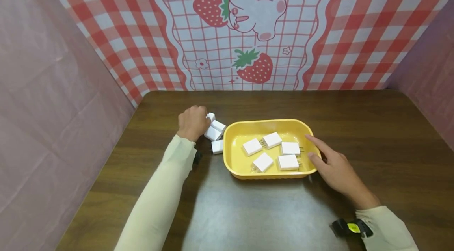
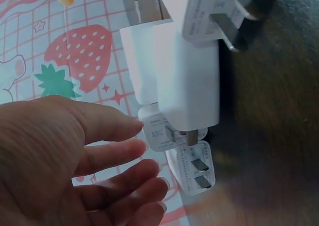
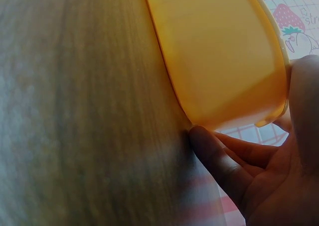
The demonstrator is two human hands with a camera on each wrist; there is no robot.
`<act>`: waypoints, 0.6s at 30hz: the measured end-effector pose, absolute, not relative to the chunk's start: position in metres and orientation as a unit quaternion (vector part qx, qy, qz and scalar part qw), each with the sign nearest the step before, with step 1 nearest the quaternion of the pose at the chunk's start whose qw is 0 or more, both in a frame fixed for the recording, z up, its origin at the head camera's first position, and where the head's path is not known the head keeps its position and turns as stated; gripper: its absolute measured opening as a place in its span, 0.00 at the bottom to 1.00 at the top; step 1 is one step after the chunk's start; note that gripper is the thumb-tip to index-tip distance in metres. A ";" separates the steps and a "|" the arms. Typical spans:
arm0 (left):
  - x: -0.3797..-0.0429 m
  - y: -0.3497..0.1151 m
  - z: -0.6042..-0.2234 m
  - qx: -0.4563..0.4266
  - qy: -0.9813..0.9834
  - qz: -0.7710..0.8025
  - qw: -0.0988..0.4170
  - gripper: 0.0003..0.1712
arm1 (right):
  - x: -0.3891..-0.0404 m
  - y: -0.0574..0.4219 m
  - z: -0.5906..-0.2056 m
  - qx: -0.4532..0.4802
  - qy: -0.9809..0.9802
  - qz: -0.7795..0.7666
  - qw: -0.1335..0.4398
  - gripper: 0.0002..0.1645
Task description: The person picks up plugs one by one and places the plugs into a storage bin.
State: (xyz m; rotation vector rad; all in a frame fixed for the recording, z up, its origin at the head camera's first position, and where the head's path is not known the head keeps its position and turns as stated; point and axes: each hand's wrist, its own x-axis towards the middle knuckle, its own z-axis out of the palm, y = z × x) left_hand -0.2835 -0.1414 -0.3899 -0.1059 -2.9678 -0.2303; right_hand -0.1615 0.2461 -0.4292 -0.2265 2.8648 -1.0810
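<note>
In the head view my left hand point(image 1: 193, 123) is beside a small pile of white charger plugs point(image 1: 213, 133), left of a yellow plastic basket point(image 1: 232, 168). From the left wrist, the fingers of this hand are loosely bent and hold nothing; the thumb tip is close to a white charger plug point(image 2: 187, 81), and whether it touches cannot be told. At the basket's right end, my right hand point(image 1: 338, 172) has its thumb and index finger spread at the rim. Seen from the right wrist, the fingers rest against the end of the basket point(image 3: 219, 52).
Several white charger plugs point(image 1: 272, 140) lie in the basket, metal prongs pointing various ways. One more plug point(image 1: 217, 147) lies against its left outer wall. A brown wooden table point(image 1: 372, 132) carries everything, with a strawberry-print cloth point(image 1: 294, 58) standing behind it.
</note>
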 end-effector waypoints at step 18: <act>-0.278 -0.141 -0.398 -0.025 -0.997 -0.064 0.044 0.18 | -0.162 0.245 -0.429 -0.065 0.933 -0.352 0.043 0.35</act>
